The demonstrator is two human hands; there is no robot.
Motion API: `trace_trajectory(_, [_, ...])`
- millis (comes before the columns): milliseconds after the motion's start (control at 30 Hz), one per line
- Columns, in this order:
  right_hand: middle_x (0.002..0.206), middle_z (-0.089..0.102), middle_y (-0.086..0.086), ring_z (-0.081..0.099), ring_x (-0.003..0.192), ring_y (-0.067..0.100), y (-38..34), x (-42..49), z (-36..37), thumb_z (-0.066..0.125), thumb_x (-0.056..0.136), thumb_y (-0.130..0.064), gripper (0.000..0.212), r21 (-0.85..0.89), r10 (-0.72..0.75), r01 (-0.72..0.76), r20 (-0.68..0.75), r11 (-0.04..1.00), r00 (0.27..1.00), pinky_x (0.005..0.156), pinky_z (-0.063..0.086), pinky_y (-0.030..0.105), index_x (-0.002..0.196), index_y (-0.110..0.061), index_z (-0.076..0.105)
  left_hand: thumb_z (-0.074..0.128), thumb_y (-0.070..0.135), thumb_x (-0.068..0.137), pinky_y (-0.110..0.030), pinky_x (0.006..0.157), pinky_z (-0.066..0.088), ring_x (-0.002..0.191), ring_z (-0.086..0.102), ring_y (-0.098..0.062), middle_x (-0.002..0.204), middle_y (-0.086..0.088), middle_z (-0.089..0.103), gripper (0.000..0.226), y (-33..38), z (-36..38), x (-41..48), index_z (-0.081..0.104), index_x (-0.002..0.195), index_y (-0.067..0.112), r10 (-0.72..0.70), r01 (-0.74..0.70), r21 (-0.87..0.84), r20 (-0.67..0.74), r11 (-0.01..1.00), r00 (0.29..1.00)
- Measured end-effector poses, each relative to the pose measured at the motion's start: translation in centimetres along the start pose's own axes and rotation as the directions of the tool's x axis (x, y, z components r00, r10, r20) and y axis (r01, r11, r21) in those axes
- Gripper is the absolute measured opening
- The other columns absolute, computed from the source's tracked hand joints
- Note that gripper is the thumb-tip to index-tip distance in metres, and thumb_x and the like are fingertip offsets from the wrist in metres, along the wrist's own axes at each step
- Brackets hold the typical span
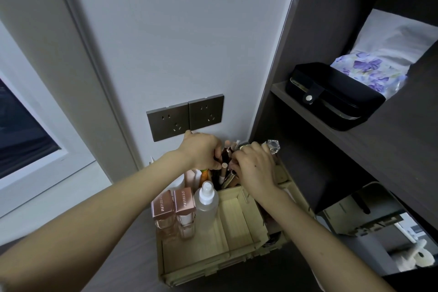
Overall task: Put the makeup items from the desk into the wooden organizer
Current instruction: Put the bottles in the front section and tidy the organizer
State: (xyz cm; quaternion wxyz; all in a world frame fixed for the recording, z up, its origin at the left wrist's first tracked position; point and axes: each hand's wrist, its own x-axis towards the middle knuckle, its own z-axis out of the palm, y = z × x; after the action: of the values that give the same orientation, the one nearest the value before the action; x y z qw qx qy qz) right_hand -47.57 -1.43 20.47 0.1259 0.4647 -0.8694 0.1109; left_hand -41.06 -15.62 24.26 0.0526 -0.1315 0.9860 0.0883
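A pale wooden organizer (208,265) stands on the dark desk against the wall. Its front left holds two bottles with rose-gold caps (173,204) and a clear spray bottle (206,201). A back compartment is packed with several upright pencils and makeup sticks (225,170). My left hand (201,149) is closed around the tops of those sticks. My right hand (253,168) reaches over the same compartment, its fingers pinching a slim gold-tipped stick (231,176) among them. A faceted clear perfume bottle (272,146) stands just behind my right hand.
Two dark wall sockets (187,116) sit just above my left hand. A dark shelf unit (331,125) on the right carries a black case (331,95) and a flowered pouch (369,69). A mirror (384,227) leans at the right. A window (23,125) is at the left.
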Motion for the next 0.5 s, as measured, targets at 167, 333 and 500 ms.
trace_trajectory(167, [0.094, 0.069, 0.003, 0.052, 0.093, 0.023, 0.4, 1.1, -0.5, 0.057, 0.088, -0.021, 0.013, 0.012, -0.033, 0.032, 0.070, 0.999, 0.997, 0.081, 0.032, 0.035, 0.090, -0.015, 0.069, 0.064, 0.039, 0.079, -0.040, 0.095, 0.030, 0.104, 0.055, -0.024, 0.099, 0.000, 0.068, 0.024, 0.0, 0.1, 0.0, 0.068, 0.095, 0.022, -0.007, 0.007, 0.020, 0.004, 1.000, 1.000])
trace_trajectory(333, [0.097, 0.065, 0.002, 0.047, 0.099, 0.022, 0.4, 2.5, -1.1, 0.053, 0.090, -0.021, 0.016, -0.002, -0.095, 0.097, 0.173, 0.995, 0.980, 0.086, 0.030, 0.033, 0.091, -0.019, 0.069, 0.065, 0.037, 0.078, -0.041, 0.096, 0.029, 0.105, 0.055, -0.023, 0.098, 0.002, 0.068, 0.022, 0.0, 0.1, 0.0, 0.067, 0.093, 0.022, -0.017, 0.017, -0.001, 0.000, 1.000, 1.000])
trace_trajectory(500, [0.093, 0.066, 0.001, 0.048, 0.099, 0.022, 0.1, 2.9, -0.8, 0.055, 0.089, -0.024, 0.016, -0.001, -0.080, 0.081, 0.183, 0.997, 0.980, 0.086, 0.031, 0.034, 0.087, -0.021, 0.070, 0.065, 0.035, 0.078, -0.044, 0.099, 0.029, 0.107, 0.055, -0.022, 0.097, 0.004, 0.067, 0.016, 0.0, 0.0, -0.1, 0.064, 0.089, 0.022, -0.011, 0.011, -0.019, -0.005, 1.000, 1.000])
